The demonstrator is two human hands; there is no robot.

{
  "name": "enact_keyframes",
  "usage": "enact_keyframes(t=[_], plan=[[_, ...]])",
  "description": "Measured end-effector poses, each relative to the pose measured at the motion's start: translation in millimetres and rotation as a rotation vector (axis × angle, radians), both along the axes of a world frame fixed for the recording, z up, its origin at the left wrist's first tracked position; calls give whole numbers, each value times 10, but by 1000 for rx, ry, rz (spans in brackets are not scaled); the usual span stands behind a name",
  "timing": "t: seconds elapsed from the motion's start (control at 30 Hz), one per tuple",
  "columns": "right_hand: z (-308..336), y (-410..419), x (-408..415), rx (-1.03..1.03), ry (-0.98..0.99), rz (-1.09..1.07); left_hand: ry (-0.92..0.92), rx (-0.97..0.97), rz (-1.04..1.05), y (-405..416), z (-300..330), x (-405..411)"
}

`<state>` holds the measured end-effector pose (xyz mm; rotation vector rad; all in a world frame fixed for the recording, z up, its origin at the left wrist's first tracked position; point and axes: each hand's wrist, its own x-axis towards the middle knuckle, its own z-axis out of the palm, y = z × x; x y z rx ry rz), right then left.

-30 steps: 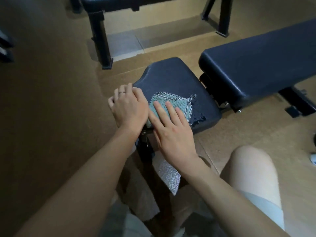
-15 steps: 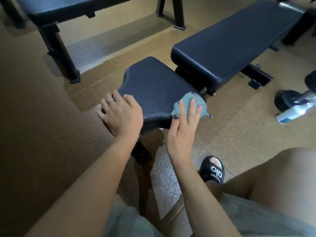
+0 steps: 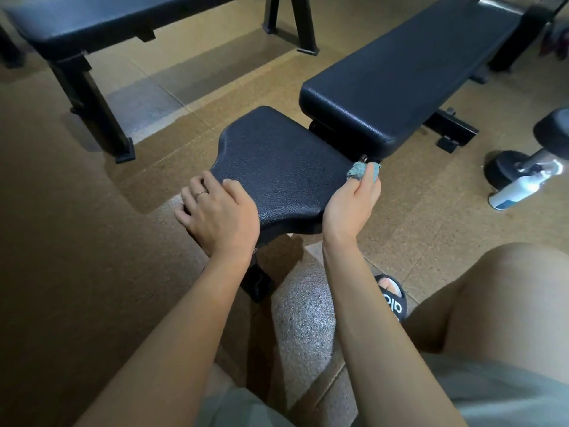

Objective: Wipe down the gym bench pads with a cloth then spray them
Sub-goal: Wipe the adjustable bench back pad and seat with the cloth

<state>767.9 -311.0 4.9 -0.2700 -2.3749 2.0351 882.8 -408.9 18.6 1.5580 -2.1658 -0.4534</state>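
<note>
A black seat pad (image 3: 277,167) sits in the middle of the head view, with the long black back pad (image 3: 409,72) behind it to the right. My left hand (image 3: 218,214) lies flat on the seat pad's near left corner. My right hand (image 3: 352,204) is at the pad's right edge, fingers closed on a bunched teal cloth (image 3: 360,171) pressed against the pad's far right corner. A white spray bottle (image 3: 520,188) lies on the floor at the far right, apart from both hands.
A second black bench (image 3: 101,23) stands at the back left on black legs. A dumbbell (image 3: 542,143) lies on the tan floor beside the bottle. My bare knee (image 3: 498,297) and a black sandal (image 3: 391,298) are at the lower right.
My right hand has slid the cloth from the middle of the seat pad across to its right edge, where the cloth is now bunched up. The left hand has stayed on the near left corner.
</note>
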Motion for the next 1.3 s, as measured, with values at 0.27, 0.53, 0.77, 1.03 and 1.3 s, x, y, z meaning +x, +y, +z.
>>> enact_keyframes(t=[0.27, 0.53, 0.77, 1.03, 1.3], plan=[[-303, -353, 1102, 224, 274, -18, 79, 86, -80, -84, -33, 143], [-262, -630, 1890, 386, 499, 472, 505, 615, -185, -508, 86, 597], [-189, -492, 1442, 921, 1076, 1117, 732, 863, -21, -516, -10, 767], [276, -1073, 834, 1139, 903, 1380, 961, 892, -98, -472, -71, 780], [349, -1308, 4, 1137, 665, 1313, 755, 814, -35, -303, -37, 534]])
